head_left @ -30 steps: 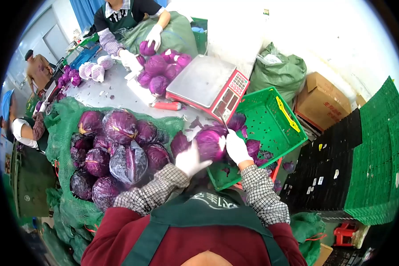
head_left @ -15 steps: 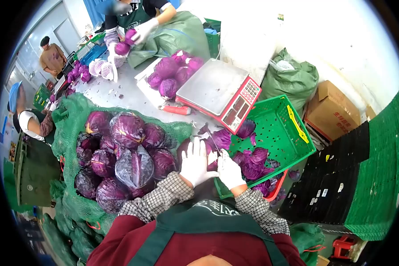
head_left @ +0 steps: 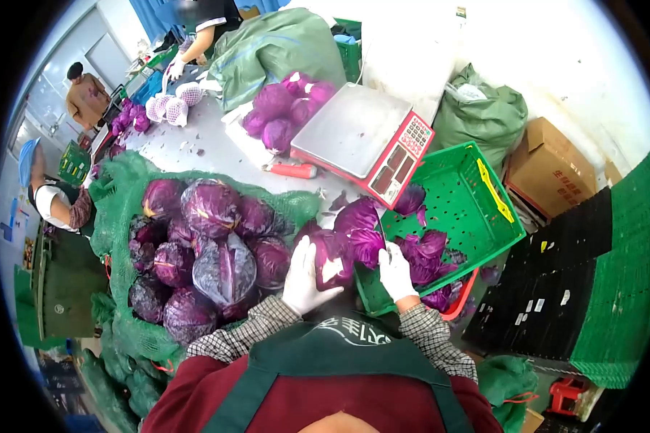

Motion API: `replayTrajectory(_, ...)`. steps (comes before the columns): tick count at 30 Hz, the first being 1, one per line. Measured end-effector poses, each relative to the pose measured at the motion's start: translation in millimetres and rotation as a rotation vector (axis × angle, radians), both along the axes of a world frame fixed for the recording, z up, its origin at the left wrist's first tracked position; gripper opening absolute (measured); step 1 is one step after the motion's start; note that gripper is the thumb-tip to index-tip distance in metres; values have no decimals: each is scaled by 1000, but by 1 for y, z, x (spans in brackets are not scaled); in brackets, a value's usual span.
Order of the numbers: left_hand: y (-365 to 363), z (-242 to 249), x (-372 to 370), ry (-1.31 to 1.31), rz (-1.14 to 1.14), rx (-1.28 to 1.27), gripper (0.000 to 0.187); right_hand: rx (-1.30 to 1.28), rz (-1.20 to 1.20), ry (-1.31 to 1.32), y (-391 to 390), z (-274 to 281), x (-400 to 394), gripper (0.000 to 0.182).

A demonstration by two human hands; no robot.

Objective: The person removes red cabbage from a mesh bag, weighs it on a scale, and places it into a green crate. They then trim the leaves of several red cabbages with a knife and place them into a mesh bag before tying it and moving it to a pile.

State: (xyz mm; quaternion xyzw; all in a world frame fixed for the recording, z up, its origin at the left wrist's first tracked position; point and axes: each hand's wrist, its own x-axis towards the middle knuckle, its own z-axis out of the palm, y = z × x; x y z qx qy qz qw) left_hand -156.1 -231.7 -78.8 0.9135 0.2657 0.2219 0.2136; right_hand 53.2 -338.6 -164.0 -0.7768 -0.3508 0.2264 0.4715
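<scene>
My left hand [head_left: 305, 283], in a white glove, cups the near-left side of a red cabbage [head_left: 336, 251] whose pale cut stem shows toward me. My right hand [head_left: 397, 273], also gloved, is closed around a small knife [head_left: 381, 229]; its thin blade points away from me and its handle is hidden in the fist. Loose purple outer leaves [head_left: 361, 222] spread between the cabbage and the blade. Just right of my right hand, more stripped leaves [head_left: 425, 254] lie in a green crate [head_left: 477, 238].
A green mesh sack [head_left: 282, 189] full of red cabbages [head_left: 209, 208] lies at the left. Beyond my hands stand a red-framed scale [head_left: 361, 137] and trimmed cabbages [head_left: 273, 101]. A co-worker's gloved hand [head_left: 175, 69] is across the table. A cardboard box [head_left: 556, 169] stands at the right.
My left hand has shifted from over the cabbage to its near-left side, baring the pale stem. My right hand has moved right with the knife. The co-worker has moved left, away from the held cabbages.
</scene>
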Motion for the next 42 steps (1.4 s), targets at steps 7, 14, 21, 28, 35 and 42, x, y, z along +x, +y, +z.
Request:
replayTrajectory(7, 8, 4, -7, -32, -109, 19, 113, 146, -48, 478, 1, 31, 3, 23)
replayTrajectory(14, 13, 20, 21, -139, 149, -448, 97, 278, 29, -227, -6, 114, -18, 12)
replayTrajectory(21, 16, -16, 22, -124, 88, -458, 115, -40, -337, 169, -59, -43, 68, 22)
replayTrajectory(28, 14, 22, 45, 9, -55, -148, 120, 267, -19, 107, -16, 72, 23, 48)
replayTrajectory(35, -12, 28, 54, 279, 48, -4, 114, 44, 288, -529, 11, 117, -19, 61)
replayTrajectory(42, -15, 31, 54, 338, 30, 47, 111, 70, 263, -593, 12, 123, -12, 35)
